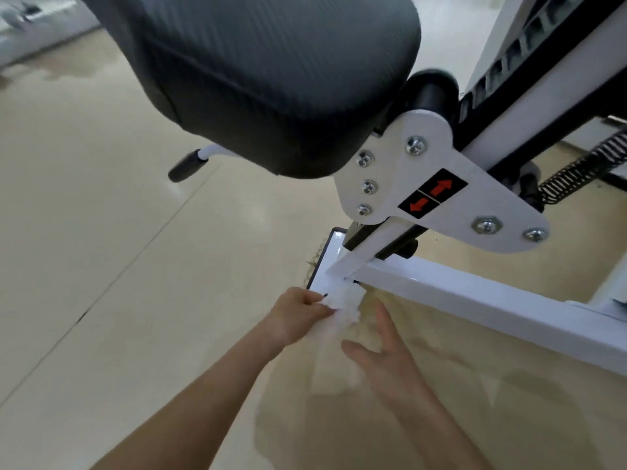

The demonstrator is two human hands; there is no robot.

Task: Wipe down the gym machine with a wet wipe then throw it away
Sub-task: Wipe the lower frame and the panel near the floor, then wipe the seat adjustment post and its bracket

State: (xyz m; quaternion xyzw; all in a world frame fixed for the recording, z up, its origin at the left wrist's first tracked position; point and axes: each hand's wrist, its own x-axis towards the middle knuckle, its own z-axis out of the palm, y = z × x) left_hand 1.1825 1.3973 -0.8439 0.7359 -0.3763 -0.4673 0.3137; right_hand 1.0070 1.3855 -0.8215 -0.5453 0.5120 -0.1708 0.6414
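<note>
The left grip (298, 315), a bare hand on a bare forearm coming up from the lower left, is clenched on the wet wipe (344, 305). The fingers pinch the white, crumpled wipe at its left edge. The wipe sits against the gym machine (475, 300) low down, right where a slanted white strut meets the long white floor bar and the flat foot plate (327, 262). Part of the wipe hangs below that joint, toward the floor (101, 266).

The right grip (386, 351) is released: its fingers are straight and spread, and it holds nothing. It is just beside the wipe, to the lower right, with its fingertips pointing up at the underside of the floor bar. Whether it touches the bar or the floor cannot be told.

Above both hands, a large black padded seat (271, 79) with a woven texture fills the top of the view. A white bracket plate (424, 184) is fixed beside it, with 6 bolt heads (415, 145) showing. The plate carries a black sticker (432, 194) marked with 2 red arrows that point opposite ways. A short black handle (185, 166) on a white stem sticks out below the seat on the left. A black coiled spring (576, 171) runs off to the right edge.

The floor is pale beige and glossy, with thin seams between its panels. A darker, wet-looking patch (424, 418) spreads under the right forearm and the floor bar.
</note>
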